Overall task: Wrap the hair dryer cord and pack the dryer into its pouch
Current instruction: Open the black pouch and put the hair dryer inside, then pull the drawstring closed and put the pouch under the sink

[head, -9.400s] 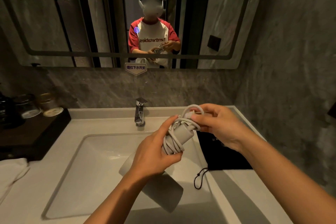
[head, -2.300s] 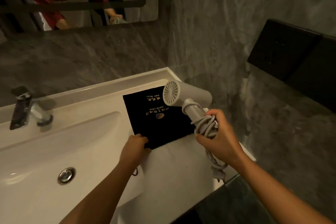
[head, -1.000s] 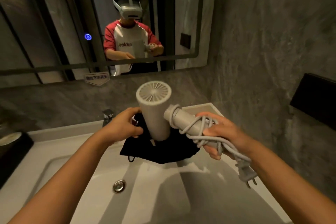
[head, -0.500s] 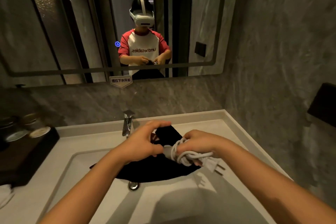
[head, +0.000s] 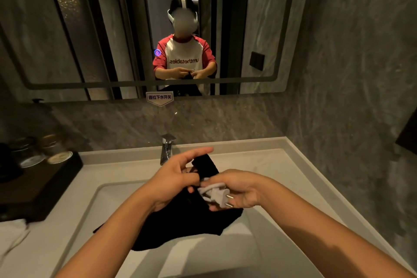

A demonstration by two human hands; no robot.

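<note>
The black fabric pouch (head: 180, 219) hangs over the white sink, bulging, with the grey dryer's body hidden inside it. My left hand (head: 173, 178) pinches the pouch's mouth edge, index finger stretched out. My right hand (head: 239, 189) holds the coiled grey cord (head: 208, 188) and its two-pin plug (head: 220, 196) at the pouch opening. The plug and a few cord loops still show outside the pouch.
White sink basin (head: 225, 253) below, chrome faucet (head: 167, 149) behind the hands. A dark tray (head: 38, 189) with glass jars (head: 52, 149) stands on the left counter, a white cloth (head: 11, 237) at the lower left. Grey stone wall close on the right; mirror (head: 90, 29) ahead.
The dryer went nozzle-first into the pouch and its body is now out of sight. The hands came closer together; only plug and cord loops remain visible.
</note>
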